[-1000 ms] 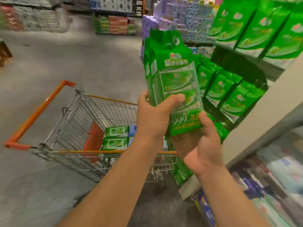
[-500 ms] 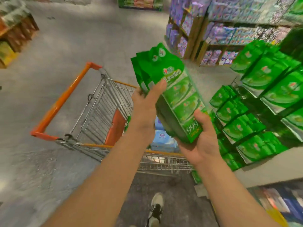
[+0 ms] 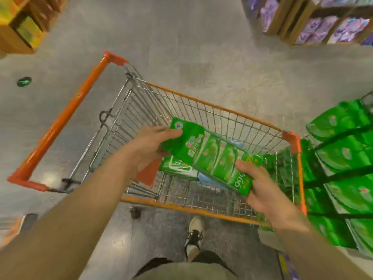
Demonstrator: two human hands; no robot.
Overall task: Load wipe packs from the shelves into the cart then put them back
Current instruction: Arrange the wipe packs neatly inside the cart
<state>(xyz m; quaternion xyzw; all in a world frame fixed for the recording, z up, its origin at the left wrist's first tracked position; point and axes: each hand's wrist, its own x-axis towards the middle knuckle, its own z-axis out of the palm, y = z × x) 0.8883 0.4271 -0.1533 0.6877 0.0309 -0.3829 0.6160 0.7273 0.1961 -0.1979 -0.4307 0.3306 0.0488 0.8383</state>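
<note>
Left hand and right hand grip opposite ends of green wipe pack over cart; likely soft, light, slippery film, best held endwise.

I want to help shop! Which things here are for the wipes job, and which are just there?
For the job:
green pack, held by left hand and right hand
cart
packs in cart
green packs on shelf

Just there:
purple packs
yellow boxes
floor sticker
shoe
</note>
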